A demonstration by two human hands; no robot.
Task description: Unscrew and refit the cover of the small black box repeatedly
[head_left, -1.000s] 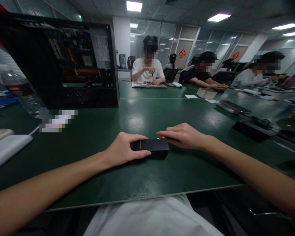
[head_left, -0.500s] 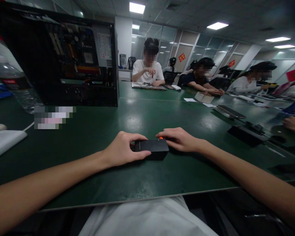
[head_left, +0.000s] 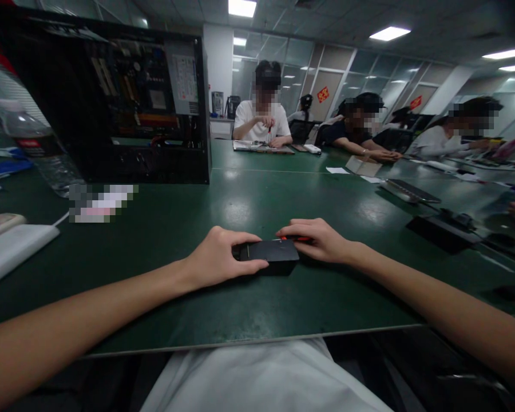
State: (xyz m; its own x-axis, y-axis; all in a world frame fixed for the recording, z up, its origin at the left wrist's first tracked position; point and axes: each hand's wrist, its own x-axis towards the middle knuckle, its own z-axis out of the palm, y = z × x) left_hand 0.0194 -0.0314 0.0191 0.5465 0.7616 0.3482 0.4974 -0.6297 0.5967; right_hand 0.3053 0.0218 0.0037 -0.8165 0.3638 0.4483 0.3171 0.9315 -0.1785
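Note:
A black rectangular box (head_left: pixel 271 252) lies on the green table (head_left: pixel 223 312) in front of me. My left hand (head_left: pixel 217 260) is closed around its left end, thumb on the near side and fingers on the far side. At the box's far right edge, my right hand (head_left: pixel 321 240) is closed on a screwdriver with an orange and black handle (head_left: pixel 298 237). The handle lies nearly flat under the fingers, and its tip is over the top of the box, too small to make out clearly.
An open computer case (head_left: pixel 154 154) stands at the back left, beside a plastic bottle (head_left: pixel 43 146). A white device (head_left: pixel 21 246) lies at the left edge. Black parts (head_left: pixel 440 232) and a cardboard box (head_left: pixel 364 166) sit to the right. A person (head_left: pixel 264 117) works across the table.
The view has shifted slightly to the left. More of the screwdriver's handle shows under my right hand, where only a bit of orange showed before. My left hand keeps its hold on the box.

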